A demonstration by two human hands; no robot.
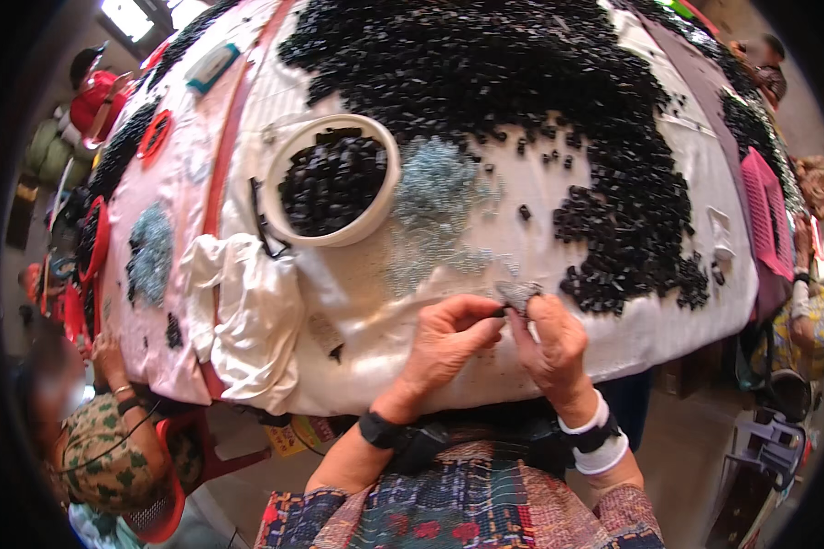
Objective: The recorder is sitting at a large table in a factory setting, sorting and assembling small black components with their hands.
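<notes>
Near the front edge of the white-covered table, my left hand pinches a small black piece between thumb and fingertips. Close against it, my right hand is closed, with a small clump of silvery-grey bits at its fingertips. Whether its fingers also touch the black piece is too small to tell. Just beyond both hands lies a loose pile of tiny pale blue, glassy-looking bits. A heap of small black pieces spreads to the right and far side. My wrists wear dark bands, the right one over a white cuff.
A white bucket of black pieces stands left of the pale pile. Crumpled white cloth hangs over the near left edge. A pink basket sits at the right. Other people work around the table; one person in patterned clothing sits at my left.
</notes>
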